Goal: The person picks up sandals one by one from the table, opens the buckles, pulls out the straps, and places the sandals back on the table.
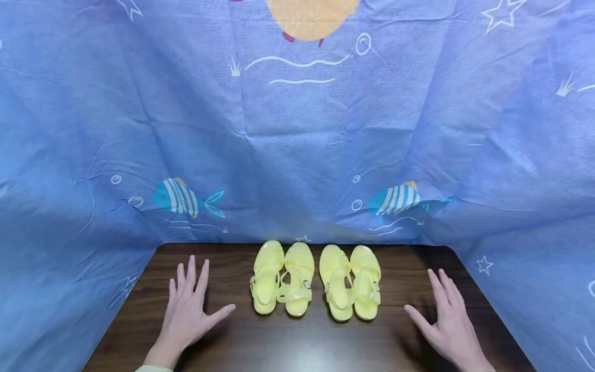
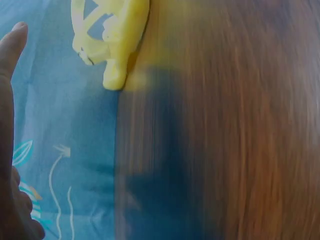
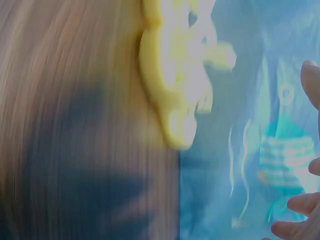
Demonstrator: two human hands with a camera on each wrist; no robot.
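From my remote station I saw four yellow sandals point(image 1: 298, 263) on the brown wooden desk point(image 1: 279, 343), placed as two pairs side by side, with their toes toward the blue cloth point(image 1: 297, 155). The left hand point(image 1: 183, 314) was to the left of them, and the right hand point(image 1: 452, 326) was to the right, each apart from the sandals. Both hands were released, with the fingers extended and the thumbs turned inward. On the cloth I noticed two printed striped fish point(image 1: 181, 197), above the far edge of the desk

the sandals point(image 1: 298, 261) are yellow, the table point(image 1: 260, 338) grained dark brown — the cloth point(image 1: 297, 160) blue with striped teal fish point(image 1: 182, 198).
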